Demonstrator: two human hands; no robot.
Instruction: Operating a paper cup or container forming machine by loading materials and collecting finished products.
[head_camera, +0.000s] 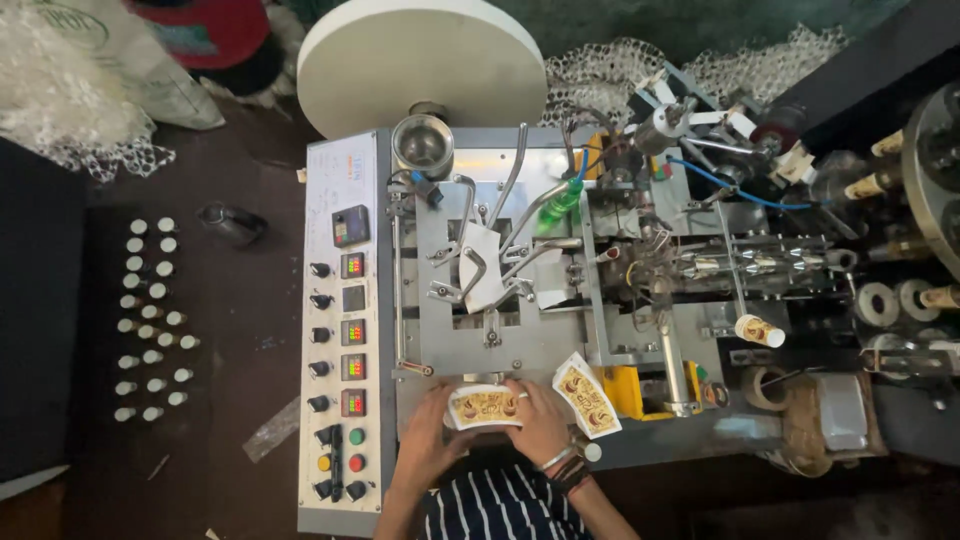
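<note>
**Both hands on a stack of printed paper pieces at the machine's front edge**

A stack of printed paper pieces (484, 407), fan-shaped with a brown and cream pattern, sits low in the centre of the frame on the grey machine (520, 340). The left hand (428, 432) grips its left end and the right hand (538, 420) its right end, fingers curled over the top. The right wrist wears bangles. Just to the right, a second stack of the same pieces (586, 394) lies tilted, apart from the hands. To the left of the hands runs a control panel (340, 350) with knobs, small displays and coloured buttons. A finished paper cup (760, 331) lies on its side at centre right. A large white paper roll (420, 62) fills the top centre. Rows of small white-capped pieces (150, 315) stand at far left.
</note>
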